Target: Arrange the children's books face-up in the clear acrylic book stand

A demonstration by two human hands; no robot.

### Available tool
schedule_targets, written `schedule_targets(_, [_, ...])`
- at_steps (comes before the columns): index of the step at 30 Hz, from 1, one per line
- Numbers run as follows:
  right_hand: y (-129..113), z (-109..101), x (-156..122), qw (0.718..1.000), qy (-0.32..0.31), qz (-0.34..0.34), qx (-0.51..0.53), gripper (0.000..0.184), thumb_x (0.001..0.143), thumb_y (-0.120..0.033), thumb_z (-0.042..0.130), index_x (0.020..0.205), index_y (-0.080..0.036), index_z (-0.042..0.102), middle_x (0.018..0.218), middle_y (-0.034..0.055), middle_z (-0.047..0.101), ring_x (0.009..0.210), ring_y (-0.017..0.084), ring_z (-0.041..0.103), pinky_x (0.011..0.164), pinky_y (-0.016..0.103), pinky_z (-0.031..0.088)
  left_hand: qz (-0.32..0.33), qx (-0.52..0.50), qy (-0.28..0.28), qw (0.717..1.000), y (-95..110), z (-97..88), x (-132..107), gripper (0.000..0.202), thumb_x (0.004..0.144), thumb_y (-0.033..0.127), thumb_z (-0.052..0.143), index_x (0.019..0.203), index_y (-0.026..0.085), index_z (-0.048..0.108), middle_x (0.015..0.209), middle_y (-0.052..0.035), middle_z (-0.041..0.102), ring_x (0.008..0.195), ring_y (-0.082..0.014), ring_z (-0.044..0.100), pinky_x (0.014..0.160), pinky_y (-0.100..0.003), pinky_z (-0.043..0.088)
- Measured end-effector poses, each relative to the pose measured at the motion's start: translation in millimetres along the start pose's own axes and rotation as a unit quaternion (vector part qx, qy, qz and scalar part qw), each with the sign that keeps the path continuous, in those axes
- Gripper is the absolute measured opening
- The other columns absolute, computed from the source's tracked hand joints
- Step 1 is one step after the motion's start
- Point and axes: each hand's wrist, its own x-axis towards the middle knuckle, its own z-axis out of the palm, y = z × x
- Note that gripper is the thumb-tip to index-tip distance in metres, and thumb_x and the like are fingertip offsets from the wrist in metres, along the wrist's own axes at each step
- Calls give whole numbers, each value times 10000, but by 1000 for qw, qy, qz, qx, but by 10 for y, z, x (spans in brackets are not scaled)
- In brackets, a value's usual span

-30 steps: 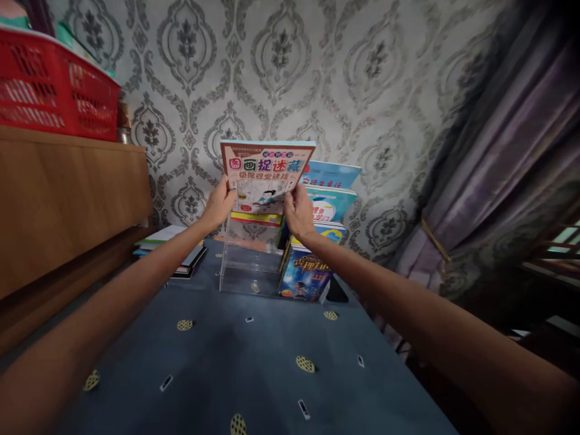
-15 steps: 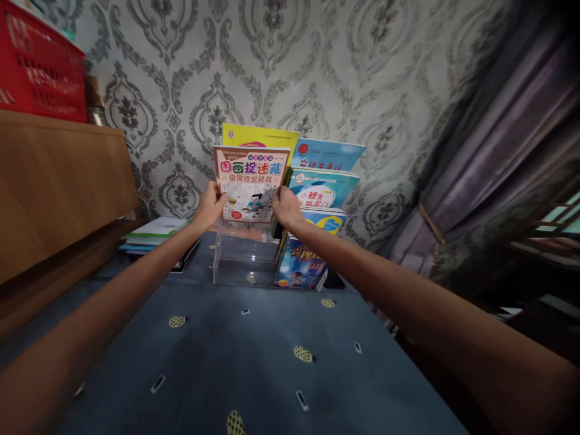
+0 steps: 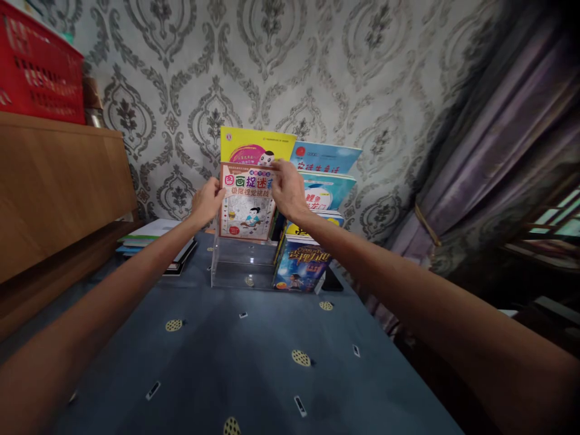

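Observation:
A brown-bordered picture book [image 3: 247, 205] stands upright on an upper step of a clear acrylic book rack [image 3: 231, 275]. My left hand [image 3: 208, 199] grips its left edge, thumb on the cover. At its upper right corner my right hand [image 3: 289, 188] is closed, covering part of the title. Behind it rises a yellow book [image 3: 256, 140]. To the right, a blue book [image 3: 328, 156], a teal book [image 3: 335, 188] and a dark blue book [image 3: 301, 266] stand in tiers on the rack.
A stack of books and papers [image 3: 156, 229] lies left of the rack on the dark blue tablecloth [image 3: 217, 368]. A wooden cabinet [image 3: 63, 187] holds a red basket [image 3: 40, 66]. A dark phone-like object [image 3: 333, 281] lies behind the rack's right side. A curtain [image 3: 480, 157] hangs at right.
The picture book has come down onto the rack, showing more of the yellow book behind. My right hand has moved up from the book's right edge to its top corner.

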Motion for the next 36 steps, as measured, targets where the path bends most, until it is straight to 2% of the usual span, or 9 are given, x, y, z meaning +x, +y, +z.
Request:
schedule_targets(5, [-56,-21,-154,997,-64,30,-1,365,827,-103,404,1117,-173,614,1108,141,688,1033,286,624,949,486,493,-8,1,-4,1000,-33,20,72,164,900,292,528,989,200,630,998,-89,719,946,-264,650,880,-384,480])
schedule_targets(12, [-145,44,-547,986,-163,38,-9,420,818,-62,446,1200,-123,611,1126,155,698,1023,267,651,954,427,507,-30,29,-3,999,30,57,51,187,929,298,498,1045,208,615,1022,-103,720,1003,-299,654,890,-402,485])
schedule_targets(17, [-289,45,-899,972,-234,30,9,410,828,-36,455,1189,-123,630,1122,148,701,1021,246,657,948,401,508,-44,45,-12,998,76,54,36,226,941,281,486,1109,185,604,1082,-138,711,1046,-320,650,924,-423,478])
schedule_targets(20, [-364,30,-1158,960,-278,28,23,371,848,-38,466,1154,-151,644,1090,122,700,1006,229,654,936,377,504,-28,23,-12,999,68,35,32,218,935,270,481,1092,189,610,1090,-126,709,1046,-304,647,936,-411,478])
schedule_targets(23, [-398,9,-1410,948,-315,27,45,344,860,-37,477,1141,-143,645,1114,131,684,1029,227,647,939,367,497,-13,6,-9,1000,48,7,17,206,929,264,470,1054,190,617,1083,-114,709,1031,-286,648,931,-396,482])
schedule_targets(30, [-366,-67,-1820,934,-341,73,73,331,856,-35,496,1116,-166,655,1072,108,686,1019,218,651,927,362,494,-20,-17,-14,1000,20,-23,-11,221,924,273,478,1058,166,617,1052,-122,711,978,-270,659,902,-383,490])
schedule_targets(36, [-322,-84,-2189,927,-336,133,103,284,846,-67,510,1026,-181,697,987,80,716,935,207,669,876,365,513,-21,-46,-3,999,-14,-21,-23,309,902,315,511,1170,174,572,1007,-95,710,965,-264,660,916,-391,487])
